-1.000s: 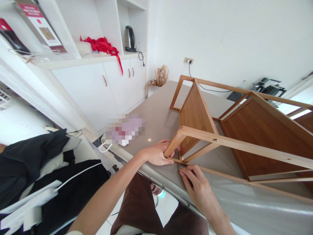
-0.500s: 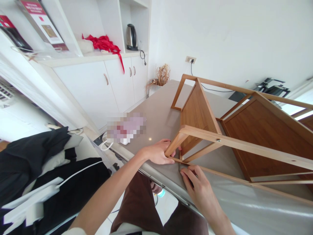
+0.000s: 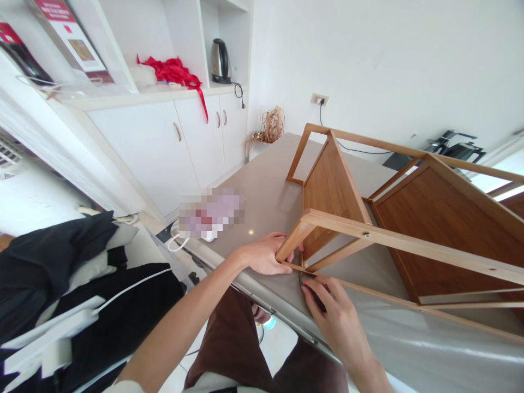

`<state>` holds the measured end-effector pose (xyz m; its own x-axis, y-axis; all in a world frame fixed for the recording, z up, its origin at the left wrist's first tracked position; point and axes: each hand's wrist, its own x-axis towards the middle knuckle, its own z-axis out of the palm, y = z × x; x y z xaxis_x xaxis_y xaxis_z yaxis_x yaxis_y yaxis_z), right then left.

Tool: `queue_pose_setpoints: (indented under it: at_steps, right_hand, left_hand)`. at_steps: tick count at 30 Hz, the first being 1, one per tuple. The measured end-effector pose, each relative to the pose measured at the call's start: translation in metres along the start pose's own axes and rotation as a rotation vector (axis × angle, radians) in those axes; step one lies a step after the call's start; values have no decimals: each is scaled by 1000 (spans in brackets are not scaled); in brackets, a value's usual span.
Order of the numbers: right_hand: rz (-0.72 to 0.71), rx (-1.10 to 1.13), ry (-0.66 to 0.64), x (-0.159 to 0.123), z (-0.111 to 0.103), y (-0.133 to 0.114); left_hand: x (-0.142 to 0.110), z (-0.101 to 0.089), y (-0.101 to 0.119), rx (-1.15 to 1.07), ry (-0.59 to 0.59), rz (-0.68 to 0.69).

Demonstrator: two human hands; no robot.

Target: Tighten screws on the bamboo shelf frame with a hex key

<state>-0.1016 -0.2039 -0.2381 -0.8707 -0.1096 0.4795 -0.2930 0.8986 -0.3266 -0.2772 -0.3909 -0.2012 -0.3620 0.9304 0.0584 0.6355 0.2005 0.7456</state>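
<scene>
Here we are at the near left corner of the rack (image 3: pixel 333 188), which lies on the table (image 3: pixel 262 183), its long axis running away to the right. The left hand (image 3: pixel 268 255) is clasped round the end bar (image 3: pixel 292 240), fingers passing behind the wood. And the right hand (image 3: pixel 334 305), just to the right, pinches a slim metal piece (image 3: pixel 302 277) against, or just beside, the near bottom rail (image 3: pixel 380 293); too small to tell which. That's the key relation: rail just on the far side of those fingertips, the rest of the rack stretching right and far, and the right hand closer to its middle.

Now the materials! Honey-brown wood, smooth, softly rounded at the corners, slim square-edged rails. The broad flat panels show darker, streaky grain and stand at a slant. A small metal bolt (image 3: pixel 367 234) glints on the upper near rail. Beneath it all, grey tabletop, glossy enough to catch the light.
</scene>
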Motion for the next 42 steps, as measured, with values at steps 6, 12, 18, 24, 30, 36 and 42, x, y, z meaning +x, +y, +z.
queue_pose_setpoints:
  at_steps: [6, 12, 18, 24, 30, 36, 42]
  right_hand:
    - [-31, -15, -2, 3, -3, -1]
    - [-50, 53, -34, 5, -4, -3]
    - [-36, 54, -53, 2, -3, -2]
    - [-41, 42, -69, 3, -4, -1]
    - [-40, 5, -27, 5, -2, -5]
    - [-17, 25, 7, 6, -1, -8]
    - [15, 98, 19, 6, 0, -5]
  left_hand:
    - [0, 0, -1, 3, -3, 0]
    - [0, 0, -2, -1, -7, -3]
    - [0, 0, -1, -1, -7, -8]
    - [0, 0, -1, -9, -2, -12]
    - [0, 1, 0, -39, 5, -11]
    - [0, 0, 1, -73, 20, -13]
    - [-2, 1, 0, -89, 59, -16]
